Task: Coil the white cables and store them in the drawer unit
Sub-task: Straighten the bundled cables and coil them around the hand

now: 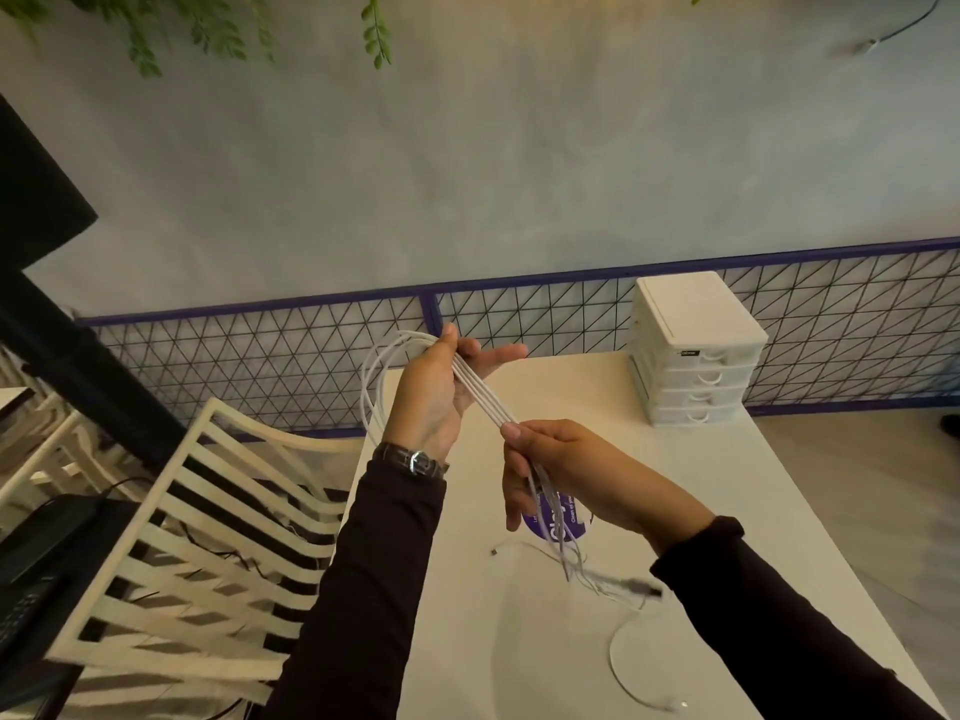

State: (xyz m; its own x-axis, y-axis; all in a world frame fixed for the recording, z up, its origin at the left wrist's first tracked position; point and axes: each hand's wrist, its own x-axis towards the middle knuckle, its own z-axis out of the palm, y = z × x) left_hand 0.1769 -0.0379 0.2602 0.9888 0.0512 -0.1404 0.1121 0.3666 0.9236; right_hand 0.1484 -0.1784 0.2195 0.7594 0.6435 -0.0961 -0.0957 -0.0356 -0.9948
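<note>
A white cable (483,394) is looped into several parallel strands above the white table (779,491). My left hand (434,394) grips the loops at their upper end, thumb over the strands, and the slack arcs out to its left. My right hand (566,467) pinches the same strands lower down, and blurred loose ends trail below it. A second white cable (618,662) lies loose on the table near the front. The white drawer unit (693,348) stands at the table's far right corner, all its drawers closed.
A purple round sticker (540,527) is on the table under my right hand. A cream slatted chair (197,532) stands at the table's left side. A wire mesh fence with a purple frame (431,314) runs behind the table. Dark furniture fills the left edge.
</note>
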